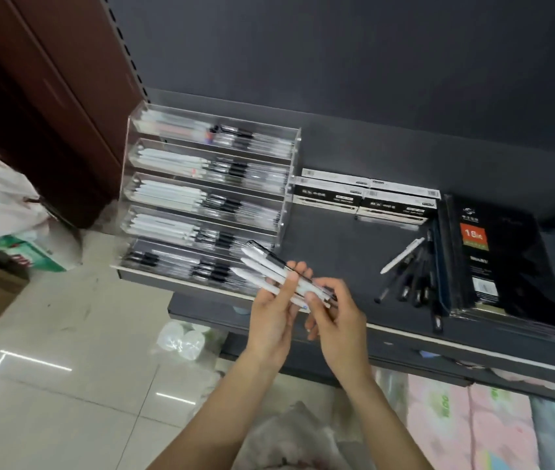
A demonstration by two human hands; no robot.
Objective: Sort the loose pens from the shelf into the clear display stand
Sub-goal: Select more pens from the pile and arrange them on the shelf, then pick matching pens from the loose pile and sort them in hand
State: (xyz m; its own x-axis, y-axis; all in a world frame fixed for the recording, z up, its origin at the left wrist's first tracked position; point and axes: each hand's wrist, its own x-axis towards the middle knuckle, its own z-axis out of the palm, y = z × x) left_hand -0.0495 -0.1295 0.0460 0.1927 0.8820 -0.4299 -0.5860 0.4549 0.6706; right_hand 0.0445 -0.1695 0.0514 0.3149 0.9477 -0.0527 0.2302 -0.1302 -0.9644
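Both hands meet at about six o'clock of the view, just in front of the shelf edge. Left hand cradles a small bundle of pens, fingers curled under and thumb laid over the barrels, so the white tips fan out toward ten o'clock, at the stand. Right hand pinches the bundle's rear ends with bent fingertips, probably squaring them up or picking one out, so that like goes with like.

At ten to eleven o'clock from the hands stands the clear display stand, its stepped tiers already holding white pens on the left and dark-capped ones on the right; the bundle's tips hover just over its lowest tier.

Toward three o'clock lie the remaining loose pens, one white and several dark, beside a stack of black notebooks. Pen boxes sit behind, at one o'clock.
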